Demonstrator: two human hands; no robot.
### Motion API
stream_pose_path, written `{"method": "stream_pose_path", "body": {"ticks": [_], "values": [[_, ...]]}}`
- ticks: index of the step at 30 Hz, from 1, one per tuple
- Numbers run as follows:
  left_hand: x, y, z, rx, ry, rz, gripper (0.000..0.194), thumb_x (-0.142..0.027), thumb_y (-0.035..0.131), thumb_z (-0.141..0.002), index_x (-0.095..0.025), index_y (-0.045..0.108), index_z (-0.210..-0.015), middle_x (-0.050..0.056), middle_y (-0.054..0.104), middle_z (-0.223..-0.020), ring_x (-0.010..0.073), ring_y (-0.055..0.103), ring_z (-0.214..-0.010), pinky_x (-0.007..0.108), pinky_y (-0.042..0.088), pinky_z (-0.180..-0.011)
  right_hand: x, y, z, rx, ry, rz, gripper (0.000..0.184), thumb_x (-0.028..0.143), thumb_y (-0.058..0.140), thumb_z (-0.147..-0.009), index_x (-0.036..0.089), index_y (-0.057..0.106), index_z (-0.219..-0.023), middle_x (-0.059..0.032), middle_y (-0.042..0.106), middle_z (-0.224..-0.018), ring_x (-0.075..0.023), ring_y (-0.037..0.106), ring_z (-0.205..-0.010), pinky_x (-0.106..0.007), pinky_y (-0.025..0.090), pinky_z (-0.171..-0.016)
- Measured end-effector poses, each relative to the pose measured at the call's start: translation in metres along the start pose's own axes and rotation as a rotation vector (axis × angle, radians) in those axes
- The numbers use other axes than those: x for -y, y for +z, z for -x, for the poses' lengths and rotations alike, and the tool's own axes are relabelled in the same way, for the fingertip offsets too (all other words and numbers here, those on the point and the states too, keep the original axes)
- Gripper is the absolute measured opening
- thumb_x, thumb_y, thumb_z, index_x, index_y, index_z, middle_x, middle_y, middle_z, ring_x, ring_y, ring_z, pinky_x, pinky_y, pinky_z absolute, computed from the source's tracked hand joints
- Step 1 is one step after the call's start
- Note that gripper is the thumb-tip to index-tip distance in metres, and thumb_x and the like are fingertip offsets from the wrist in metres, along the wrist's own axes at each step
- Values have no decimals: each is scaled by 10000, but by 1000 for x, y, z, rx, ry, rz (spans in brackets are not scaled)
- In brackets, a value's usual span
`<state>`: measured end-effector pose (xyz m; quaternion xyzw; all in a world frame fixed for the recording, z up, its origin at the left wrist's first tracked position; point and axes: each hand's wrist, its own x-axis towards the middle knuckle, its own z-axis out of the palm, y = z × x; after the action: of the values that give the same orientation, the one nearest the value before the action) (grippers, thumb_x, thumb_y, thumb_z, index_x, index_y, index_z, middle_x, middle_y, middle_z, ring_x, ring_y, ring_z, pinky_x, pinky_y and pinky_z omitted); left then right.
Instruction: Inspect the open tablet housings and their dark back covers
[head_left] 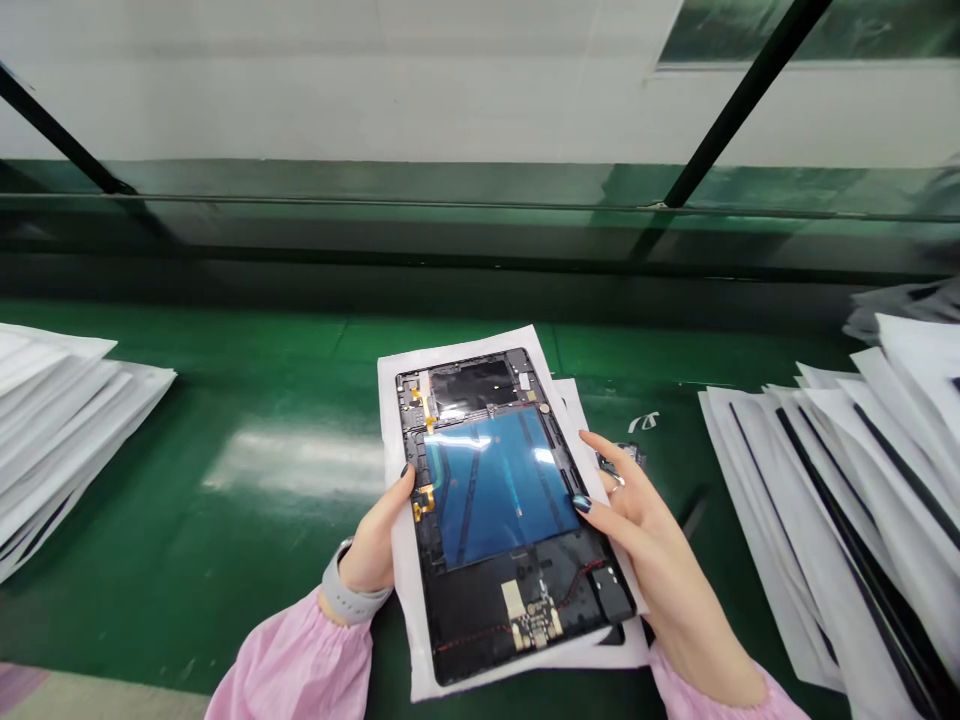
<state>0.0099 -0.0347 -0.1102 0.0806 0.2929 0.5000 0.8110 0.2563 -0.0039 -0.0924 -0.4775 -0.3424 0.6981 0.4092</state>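
Note:
An opened tablet panel [501, 500] lies face down on white foam sheets [397, 400]. It shows a black frame, a blue film in the middle, orange flex cables and a small circuit board near me. My left hand [375, 545] grips the left edge of the stack, thumb on the panel's frame. My right hand [637, 520] holds the right edge, thumb resting on the blue film. Both sleeves are pink, and a grey watch [349, 598] sits on the left wrist.
The green conveyor belt [247, 470] runs left to right. A pile of white sheets [60, 420] lies at the left. A fanned stack of white-wrapped panels [862, 500] lies at the right. A dark rail and slanted black bars stand behind.

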Motion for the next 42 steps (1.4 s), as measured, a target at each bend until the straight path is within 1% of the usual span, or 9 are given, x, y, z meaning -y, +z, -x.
{"method": "stream_pose_path", "body": {"ticks": [2, 7, 11, 15, 22, 26, 30, 36, 42], "values": [[1, 0, 0, 5, -5, -5, 249, -403, 719, -836, -186, 818, -905, 77, 824, -968, 350, 648, -1221, 457, 395, -1163, -1, -4, -2, -1, 74, -57, 767, 391, 841, -755, 316, 490, -1433, -79, 743, -1176, -264, 745, -877, -396, 593, -795], [5, -8, 1, 27, -26, -23, 262, -419, 681, -863, -198, 812, -912, 61, 825, -977, 345, 615, -1264, 466, 386, -1171, -3, -7, -2, 84, 145, -35, 609, 461, 827, -760, 252, 656, -1305, -89, 781, -1047, -280, 750, -805, -425, 590, -819], [5, -9, 2, 35, -44, -59, 282, -396, 645, -904, -185, 809, -993, 66, 817, -1034, 331, 611, -1270, 439, 370, -1181, 2, -2, 5, 39, 73, 89, 475, 492, 803, -786, 264, 722, -1196, -71, 780, -1062, -291, 732, -882, -407, 574, -836], [3, -4, 2, 30, -8, -110, 339, -478, 756, -804, -200, 821, -988, 66, 819, -1029, 352, 658, -1207, 442, 408, -1154, 4, 0, 11, -7, -16, 184, 412, 488, 766, -823, 274, 730, -1173, -55, 778, -1048, -280, 715, -889, -381, 565, -828], [5, -7, 0, -11, 121, -327, 431, -607, 778, -737, -217, 831, -913, 61, 819, -810, 331, 763, -919, 420, 561, -945, -4, -10, 9, -84, -171, 290, 368, 500, 764, -813, 232, 769, -1066, -63, 769, -909, -280, 697, -889, -305, 564, -675], [5, -11, -1, -31, 325, -520, 329, -384, 851, -733, -237, 808, -1025, 11, 812, -898, 218, 728, -863, 245, 557, -775, -2, -12, 5, -139, -206, 275, 338, 493, 778, -791, 227, 789, -998, -31, 748, -789, -204, 643, -668, -261, 537, -578], [4, -7, -2, -37, 426, -660, 366, -182, 794, -752, -286, 770, -1102, -36, 800, -960, 173, 702, -915, 206, 537, -803, -3, -13, 4, -161, -277, 317, 306, 471, 763, -801, 224, 788, -982, -30, 754, -798, -199, 622, -660, -265, 529, -582], [5, -6, -5, -83, 510, -783, 380, -87, 668, -766, -271, 729, -1093, -73, 780, -935, 122, 676, -841, 170, 519, -771, -7, -9, 8, -161, -287, 400, 300, 428, 711, -844, 224, 768, -1056, -44, 755, -875, -237, 651, -769, -295, 529, -635], [4, -9, -3, -10, 493, -867, 453, -80, 661, -746, -253, 670, -1164, -52, 761, -953, 133, 667, -824, 189, 532, -751, -3, -8, 6, -161, -293, 399, 265, 387, 705, -834, 225, 763, -1036, -34, 751, -882, -231, 653, -775, -288, 516, -638]]}}
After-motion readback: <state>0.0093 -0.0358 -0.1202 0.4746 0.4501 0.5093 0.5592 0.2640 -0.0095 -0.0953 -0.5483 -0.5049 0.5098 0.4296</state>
